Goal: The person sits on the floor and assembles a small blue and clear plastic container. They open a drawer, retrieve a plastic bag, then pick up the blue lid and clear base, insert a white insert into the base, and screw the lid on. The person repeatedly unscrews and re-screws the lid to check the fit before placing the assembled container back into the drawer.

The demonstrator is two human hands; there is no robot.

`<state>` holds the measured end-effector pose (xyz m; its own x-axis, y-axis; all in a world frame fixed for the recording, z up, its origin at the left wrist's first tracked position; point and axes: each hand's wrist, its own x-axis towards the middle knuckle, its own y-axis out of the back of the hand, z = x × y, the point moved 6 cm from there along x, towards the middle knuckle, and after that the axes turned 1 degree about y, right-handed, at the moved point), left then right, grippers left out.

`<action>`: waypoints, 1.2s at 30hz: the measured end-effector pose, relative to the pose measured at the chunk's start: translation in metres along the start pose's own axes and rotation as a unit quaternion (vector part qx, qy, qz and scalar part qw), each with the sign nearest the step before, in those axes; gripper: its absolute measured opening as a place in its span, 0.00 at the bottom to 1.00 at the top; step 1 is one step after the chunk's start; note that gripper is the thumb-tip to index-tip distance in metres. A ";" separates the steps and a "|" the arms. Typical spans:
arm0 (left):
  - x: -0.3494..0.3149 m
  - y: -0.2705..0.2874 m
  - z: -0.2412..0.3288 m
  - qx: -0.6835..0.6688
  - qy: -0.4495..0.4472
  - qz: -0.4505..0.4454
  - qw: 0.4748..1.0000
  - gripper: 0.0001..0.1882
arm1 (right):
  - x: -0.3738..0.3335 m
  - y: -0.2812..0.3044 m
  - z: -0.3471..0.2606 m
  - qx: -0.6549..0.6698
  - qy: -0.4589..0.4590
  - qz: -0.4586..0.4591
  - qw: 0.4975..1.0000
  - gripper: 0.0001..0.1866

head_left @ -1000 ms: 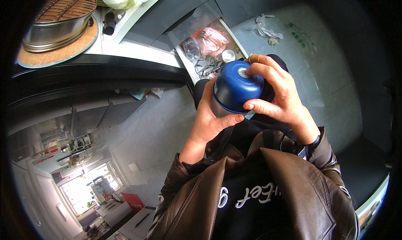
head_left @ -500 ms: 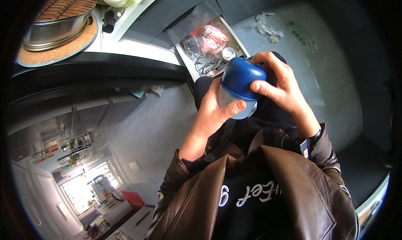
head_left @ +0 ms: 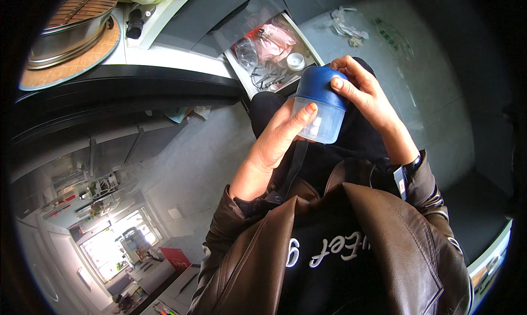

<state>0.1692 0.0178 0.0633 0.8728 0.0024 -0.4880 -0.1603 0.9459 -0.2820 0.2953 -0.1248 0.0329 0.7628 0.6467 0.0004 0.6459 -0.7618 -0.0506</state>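
Observation:
Between my two hands is a plastic container with a rounded blue lid and a translucent body (head_left: 329,127). A few small whitish things show through its wall, too blurred to name. My left hand (head_left: 280,134) wraps the translucent body from the left, its thumb across the front. On the right, my right hand (head_left: 365,92) grips the blue lid (head_left: 318,84), thumb on the near side and fingers over the top. The lid sits on the body. Part of the container's far side is hidden behind it.
Beyond the container an open drawer (head_left: 308,39) holds pink plastic bags (head_left: 273,43), a small round white tub (head_left: 295,61) and dark cables. Crumpled plastic (head_left: 346,26) lies on the floor. At the upper left, a steamer pot (head_left: 71,37) stands on a round mat (head_left: 104,54) on the counter.
The container has tilted, so more of its translucent body and the whitish things inside show. Both hands have shifted slightly with it, keeping their hold on body and lid.

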 end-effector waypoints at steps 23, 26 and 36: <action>0.001 0.000 0.000 0.026 0.007 0.002 1.000 0.39 | 0.001 -0.004 0.003 0.021 -0.015 0.007 1.000 0.26; -0.001 -0.002 0.006 0.031 -0.010 0.000 0.999 0.39 | 0.001 -0.005 0.001 0.040 -0.015 0.004 0.999 0.27; -0.006 0.002 0.009 0.058 -0.058 0.018 0.996 0.36 | -0.001 -0.008 -0.010 0.071 0.025 -0.006 0.997 0.27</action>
<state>0.1681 0.0231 0.0733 0.9159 0.0682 -0.3955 -0.1443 0.9755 -0.1659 0.2895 -0.1200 0.0435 0.7585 0.6497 0.0511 0.6460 -0.7392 -0.1906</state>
